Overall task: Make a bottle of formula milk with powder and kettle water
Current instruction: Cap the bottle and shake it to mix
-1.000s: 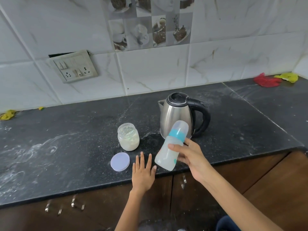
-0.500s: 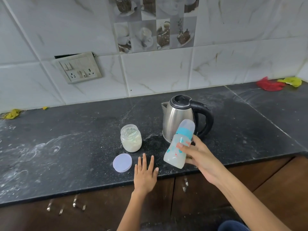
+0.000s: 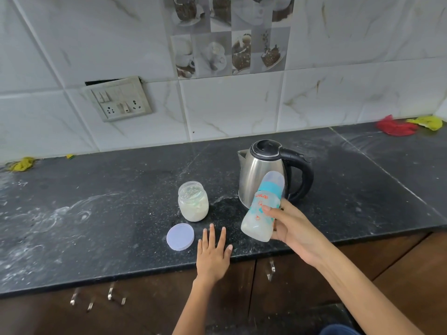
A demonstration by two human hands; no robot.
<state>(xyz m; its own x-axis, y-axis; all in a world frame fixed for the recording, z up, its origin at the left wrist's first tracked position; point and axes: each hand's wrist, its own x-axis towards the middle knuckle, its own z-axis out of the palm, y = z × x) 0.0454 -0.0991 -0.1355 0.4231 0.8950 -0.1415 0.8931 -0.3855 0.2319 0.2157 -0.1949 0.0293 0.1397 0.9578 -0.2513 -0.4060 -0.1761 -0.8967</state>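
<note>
One hand, my right (image 3: 294,232), gripped the tilted bottle (image 3: 262,209) just before the kettle (image 3: 260,175), my left (image 3: 214,253) lay flat nearby; a loose cap might have leaked.

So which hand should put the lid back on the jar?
Probably the left hand: it lies flat and empty on the counter right beside the lid, near the open jar. The right hand is holding the bottle.

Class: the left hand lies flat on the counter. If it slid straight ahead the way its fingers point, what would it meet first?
Probably nothing soon: the left hand points between the powder jar and the kettle, along bare counter towards the tiled wall. Depth is uncertain.
</note>
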